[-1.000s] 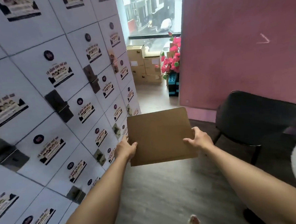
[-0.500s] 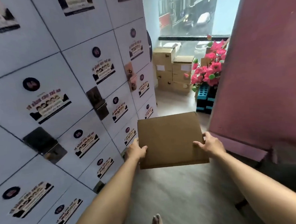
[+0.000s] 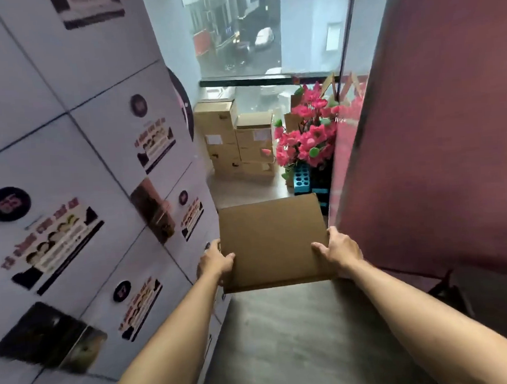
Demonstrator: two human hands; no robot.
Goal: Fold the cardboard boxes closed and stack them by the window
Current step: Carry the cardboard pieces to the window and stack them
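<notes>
Box held mid-aisle, stack ahead

Box point(image 3: 271, 242) is plain brown, flat top, closed, level at chest ht. We grip it w/ left hand point(image 3: 213, 261) and right hand point(image 3: 337, 250), thumbs on top, fingers curled round the side edges. Lockers point(image 3: 82, 178) close on left, red wall point(image 3: 439, 139) on right; bare floor point(image 3: 288, 338) runs to the stack point(image 3: 237, 139) under the window point(image 3: 266, 27), flowers point(image 3: 308, 138) beside it.

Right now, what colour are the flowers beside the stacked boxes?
Pink flowers with a few green buds; the head view shows them.
</notes>
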